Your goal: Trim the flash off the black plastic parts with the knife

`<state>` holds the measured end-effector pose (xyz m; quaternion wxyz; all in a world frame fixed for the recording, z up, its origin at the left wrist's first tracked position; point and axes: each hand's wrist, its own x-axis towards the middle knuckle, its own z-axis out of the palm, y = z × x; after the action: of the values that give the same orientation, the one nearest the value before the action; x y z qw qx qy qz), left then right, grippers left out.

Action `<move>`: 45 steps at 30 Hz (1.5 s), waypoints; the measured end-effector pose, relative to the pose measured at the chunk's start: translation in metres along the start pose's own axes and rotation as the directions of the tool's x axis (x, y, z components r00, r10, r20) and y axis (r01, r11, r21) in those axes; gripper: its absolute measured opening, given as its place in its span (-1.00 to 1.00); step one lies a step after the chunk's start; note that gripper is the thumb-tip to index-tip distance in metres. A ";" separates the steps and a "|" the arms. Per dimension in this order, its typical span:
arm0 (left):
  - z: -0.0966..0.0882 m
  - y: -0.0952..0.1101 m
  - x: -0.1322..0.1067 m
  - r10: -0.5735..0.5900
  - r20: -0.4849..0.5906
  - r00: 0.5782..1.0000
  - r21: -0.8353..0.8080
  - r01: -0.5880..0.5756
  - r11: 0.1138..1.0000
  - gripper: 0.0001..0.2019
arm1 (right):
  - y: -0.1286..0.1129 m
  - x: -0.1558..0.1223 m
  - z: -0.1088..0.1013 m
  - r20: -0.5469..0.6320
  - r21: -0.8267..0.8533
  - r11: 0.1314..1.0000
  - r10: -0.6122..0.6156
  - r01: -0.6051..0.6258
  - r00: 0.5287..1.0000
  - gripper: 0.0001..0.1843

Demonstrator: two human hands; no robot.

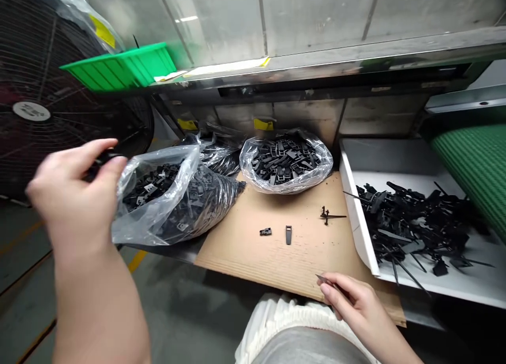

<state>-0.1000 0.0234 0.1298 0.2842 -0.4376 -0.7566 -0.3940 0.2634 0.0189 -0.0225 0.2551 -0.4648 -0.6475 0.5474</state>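
My left hand (79, 187) is raised at the left, in front of an open clear bag (213, 195) of small black plastic parts. Its thumb and fingers pinch a small black plastic part (106, 156), mostly hidden by the fingers. Near the cardboard's front edge, my right hand (351, 303) is closed on a thin, pointed blade (321, 277) whose tip sticks out to the left. On the cardboard (245, 253) lie a small black clip (265, 231), a tapered black piece (288, 235) and a black branched sprue (328, 216) with a long thin spike.
Behind the cardboard sits another clear bag (326, 166) of tapered black pieces. A white tray (358, 232) at the right holds many black parts, beside a green conveyor belt (474, 158). A green bin (122, 68) rests on the shelf; a large fan (31, 63) stands at left.
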 end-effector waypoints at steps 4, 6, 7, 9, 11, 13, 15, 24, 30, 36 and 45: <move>0.020 0.016 -0.034 -0.004 0.169 0.986 -0.107 0.023 0.994 -0.58 | -0.001 0.001 -0.005 -0.016 -0.069 0.996 -0.050 0.049 0.999 -0.68; 0.045 0.033 -0.081 0.029 0.329 0.944 -0.216 0.045 0.975 -0.71 | 0.000 0.001 -0.007 0.005 -0.056 0.997 -0.044 0.044 0.999 -0.66; 0.061 0.040 -0.108 0.067 0.446 0.892 -0.253 0.054 0.966 -0.76 | 0.001 0.001 -0.007 0.030 -0.037 0.999 -0.035 0.036 0.999 -0.65; 0.095 0.047 -0.158 0.125 0.641 0.757 -0.283 0.082 0.955 -0.77 | 0.003 0.002 -0.004 0.088 0.039 0.999 -0.004 0.001 0.996 -0.63; 0.128 0.045 -0.194 0.114 0.742 0.661 -0.260 0.127 0.957 -0.78 | 0.004 0.003 0.001 0.119 0.131 0.990 0.034 -0.049 0.992 -0.61; 0.152 0.040 -0.212 0.081 0.796 0.600 -0.230 0.176 0.957 -0.77 | 0.006 0.007 0.006 0.108 0.159 0.985 0.056 -0.072 0.993 -0.59; 0.160 0.036 -0.215 0.072 0.826 0.559 -0.237 0.228 0.944 -0.79 | 0.004 0.011 0.010 0.054 0.076 0.997 0.028 -0.032 0.998 -0.59; 0.061 0.063 -0.172 0.169 0.821 0.545 -0.493 0.529 0.691 -0.81 | -0.041 0.032 0.037 -0.166 -0.365 0.850 -0.462 0.381 0.871 -0.76; 0.041 0.056 -0.157 0.245 0.721 0.648 -0.658 0.529 0.536 -0.78 | -0.062 0.037 0.058 -0.149 -0.461 0.754 -0.586 0.468 0.796 -0.80; 0.042 0.046 -0.151 0.299 0.688 0.662 -0.706 0.514 0.486 -0.74 | -0.065 0.041 0.067 -0.132 -0.476 0.758 -0.563 0.446 0.816 -0.80; 0.035 0.040 -0.141 0.286 0.744 0.603 -0.659 0.592 0.464 -0.74 | -0.072 0.044 0.058 -0.218 -0.294 0.885 -0.430 0.361 0.876 -0.76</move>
<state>-0.0031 0.0042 0.0161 -0.3809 -0.5592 -0.5269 -0.5144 0.1724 0.0327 0.0219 0.3911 -0.4213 -0.7494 0.3286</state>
